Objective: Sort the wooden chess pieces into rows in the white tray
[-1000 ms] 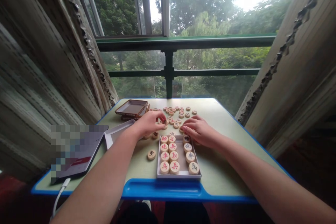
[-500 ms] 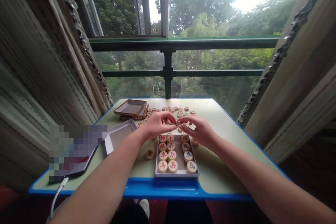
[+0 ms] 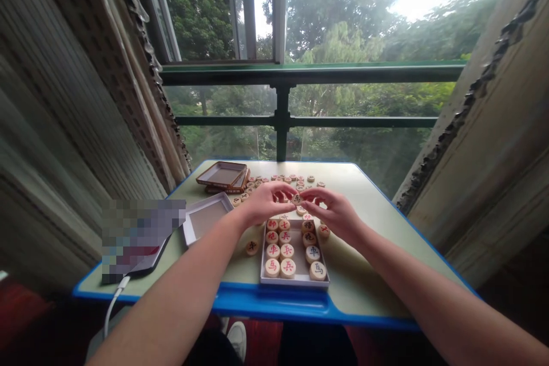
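Note:
A round wooden Chinese chess piece (image 3: pixel 297 199) with a dark character is pinched at its edges between both hands, above the far end of a shallow white box (image 3: pixel 295 283). From the left, my left hand (image 3: pixel 266 201) grips it with closed fingertips. My right hand (image 3: pixel 337 210) has its fingertips on the piece's other side. Inside the box, red-marked pieces (image 3: pixel 287 268) fill two columns on the left and dark-marked pieces (image 3: pixel 318 270) form one on the right. Bare box floor (image 3: pixel 299 257) shows between them. My hands partly hide pieces behind them.
Loose pieces (image 3: pixel 287 178) are scattered across the far part of the table (image 3: pixel 369 263). One dark-marked piece (image 3: pixel 251 247) lies left of the box. A white lid (image 3: pixel 208 217), stacked brown-edged trays (image 3: pixel 223 174) and a blurred device with a white cable (image 3: pixel 114 303) are at left.
The view has shifted, so the table appears farther right. The held piece is slightly higher, with its marked face showing more clearly between my fingertips. The pieces in the box look unchanged.

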Motion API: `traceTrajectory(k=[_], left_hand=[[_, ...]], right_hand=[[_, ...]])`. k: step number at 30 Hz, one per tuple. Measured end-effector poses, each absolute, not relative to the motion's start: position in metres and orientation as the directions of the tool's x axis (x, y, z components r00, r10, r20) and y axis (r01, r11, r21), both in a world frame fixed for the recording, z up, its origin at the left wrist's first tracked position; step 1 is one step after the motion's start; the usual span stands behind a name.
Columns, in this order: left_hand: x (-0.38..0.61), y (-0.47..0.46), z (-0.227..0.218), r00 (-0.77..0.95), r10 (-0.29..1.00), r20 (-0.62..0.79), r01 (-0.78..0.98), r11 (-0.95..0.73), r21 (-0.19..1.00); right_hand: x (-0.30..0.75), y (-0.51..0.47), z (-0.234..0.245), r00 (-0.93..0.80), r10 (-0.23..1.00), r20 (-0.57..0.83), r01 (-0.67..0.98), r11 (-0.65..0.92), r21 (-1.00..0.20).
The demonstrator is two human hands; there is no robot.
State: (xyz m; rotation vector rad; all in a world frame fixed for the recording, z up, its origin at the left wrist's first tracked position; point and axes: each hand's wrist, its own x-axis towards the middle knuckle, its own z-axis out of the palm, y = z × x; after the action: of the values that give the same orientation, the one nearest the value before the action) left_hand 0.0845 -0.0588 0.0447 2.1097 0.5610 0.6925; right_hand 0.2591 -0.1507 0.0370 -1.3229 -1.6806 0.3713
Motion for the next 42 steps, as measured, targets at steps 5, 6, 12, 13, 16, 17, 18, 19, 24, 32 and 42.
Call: traceTrajectory(k=[5,6,12,13,16,17,18,19,24,32,42], left_hand=[[0.085,-0.059,0.045,0.751,0.607,0.260,0.178,-0.566,0.805],[0.084,-0.059,0.046,0.753,0.604,0.260,0.178,-0.568,0.803],[0.083,-0.061,0.050,0.751,0.607,0.260,0.176,-0.564,0.807],[0.082,-0.062,0.050,0.754,0.604,0.257,0.171,-0.559,0.812],[0.081,-0.061,0.050,0.772,0.588,0.240,0.144,-0.530,0.836],[0.081,-0.060,0.049,0.766,0.597,0.238,0.139,-0.516,0.845],[0.081,-0.059,0.048,0.752,0.615,0.238,0.139,-0.500,0.855],[0.081,-0.057,0.047,0.730,0.641,0.238,0.142,-0.483,0.864],[0.081,-0.052,0.042,0.675,0.705,0.219,0.184,-0.449,0.875],[0.081,-0.053,0.044,0.719,0.664,0.205,0.227,-0.503,0.834],[0.080,-0.052,0.045,0.809,0.579,0.102,0.273,-0.523,0.807]], right_hand=[[0.260,-0.152,0.039,-0.023,0.872,0.488,0.655,0.382,-0.651],[0.260,-0.152,0.039,-0.035,0.865,0.500,0.669,0.392,-0.632],[0.258,-0.152,0.038,-0.087,0.807,0.584,0.686,0.474,-0.552],[0.258,-0.151,0.037,-0.090,0.806,0.585,0.687,0.475,-0.550],[0.259,-0.152,0.038,-0.092,0.817,0.569,0.706,0.457,-0.542],[0.260,-0.152,0.038,-0.094,0.825,0.557,0.717,0.445,-0.537],[0.260,-0.153,0.038,-0.099,0.836,0.539,0.730,0.430,-0.532],[0.260,-0.153,0.039,-0.107,0.850,0.515,0.743,0.413,-0.527],[0.256,-0.154,0.041,-0.158,0.912,0.378,0.786,0.348,-0.510],[0.250,-0.153,0.043,-0.196,0.935,0.294,0.831,0.318,-0.457],[0.252,-0.153,0.043,-0.177,0.944,0.279,0.797,0.303,-0.521]])
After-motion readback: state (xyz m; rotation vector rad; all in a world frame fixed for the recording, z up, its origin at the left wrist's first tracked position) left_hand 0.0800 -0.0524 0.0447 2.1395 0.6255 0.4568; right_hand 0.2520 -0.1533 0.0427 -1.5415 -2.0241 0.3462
